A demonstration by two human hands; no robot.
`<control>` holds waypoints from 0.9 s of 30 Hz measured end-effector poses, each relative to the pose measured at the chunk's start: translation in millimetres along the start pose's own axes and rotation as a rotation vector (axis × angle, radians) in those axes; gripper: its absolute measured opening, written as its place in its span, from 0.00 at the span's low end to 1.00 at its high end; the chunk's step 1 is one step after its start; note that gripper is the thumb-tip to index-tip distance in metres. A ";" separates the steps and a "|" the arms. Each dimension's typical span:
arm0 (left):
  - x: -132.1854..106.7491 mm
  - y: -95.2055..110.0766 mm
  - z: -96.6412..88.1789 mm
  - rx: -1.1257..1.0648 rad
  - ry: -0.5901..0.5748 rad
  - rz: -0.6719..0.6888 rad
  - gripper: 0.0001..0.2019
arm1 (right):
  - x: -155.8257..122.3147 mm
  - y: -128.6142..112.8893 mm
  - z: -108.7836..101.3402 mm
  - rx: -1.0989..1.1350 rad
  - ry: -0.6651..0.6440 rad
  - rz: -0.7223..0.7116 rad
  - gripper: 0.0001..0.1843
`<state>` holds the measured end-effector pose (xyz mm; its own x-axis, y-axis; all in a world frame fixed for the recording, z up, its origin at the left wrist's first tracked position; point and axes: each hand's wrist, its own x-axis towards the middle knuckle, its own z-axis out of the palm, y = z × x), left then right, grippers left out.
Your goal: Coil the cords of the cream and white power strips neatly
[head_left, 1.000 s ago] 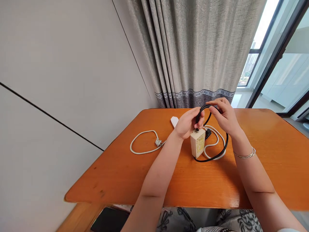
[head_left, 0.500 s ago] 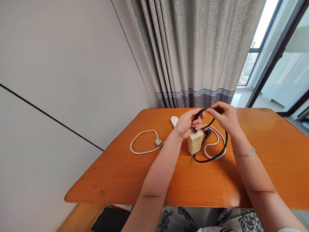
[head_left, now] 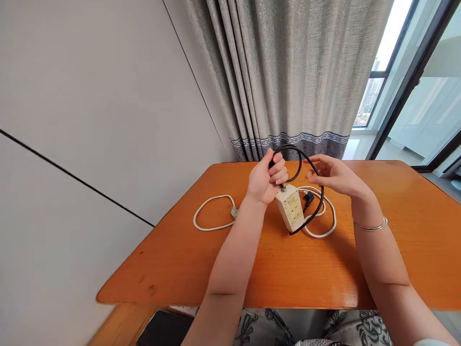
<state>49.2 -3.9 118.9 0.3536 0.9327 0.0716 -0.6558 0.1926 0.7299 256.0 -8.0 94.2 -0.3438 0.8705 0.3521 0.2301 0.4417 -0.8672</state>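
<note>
My left hand is closed around a black cable bent into loops above the table. Just below that hand a cream box with a yellow label hangs tilted, the cable running into its top. My right hand is open, thumb and fingers apart, beside the right side of the loop; whether it touches the cable I cannot tell. Behind the box lies a black plug. A white cable curls around to the right of it.
Another white cable loop with a clear-looking plug lies on the wooden table to the left. A grey curtain hangs behind the table, a wall stands at left. A dark flat device rests below the front edge.
My left hand has moved left with the cable, and the box has tilted. My right hand has let go of the cable, its fingers spreading. The white object behind my left hand is now hidden.
</note>
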 end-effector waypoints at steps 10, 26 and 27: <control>-6.8 0.3 1.0 -0.019 -0.045 -0.027 0.24 | 9.1 4.2 1.6 0.004 0.380 -0.080 0.18; -0.5 -1.4 -1.7 0.053 -0.016 0.331 0.23 | -17.4 -22.7 25.7 -0.783 -0.182 0.134 0.49; -0.2 0.0 -2.9 0.053 0.006 0.361 0.23 | -18.9 -23.6 21.5 -0.776 -0.197 0.128 0.46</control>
<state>47.1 -3.2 116.8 0.1015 0.9395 0.3271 -0.7023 -0.1652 0.6924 237.5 -39.6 100.5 -0.4091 0.9024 0.1354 0.8200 0.4286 -0.3794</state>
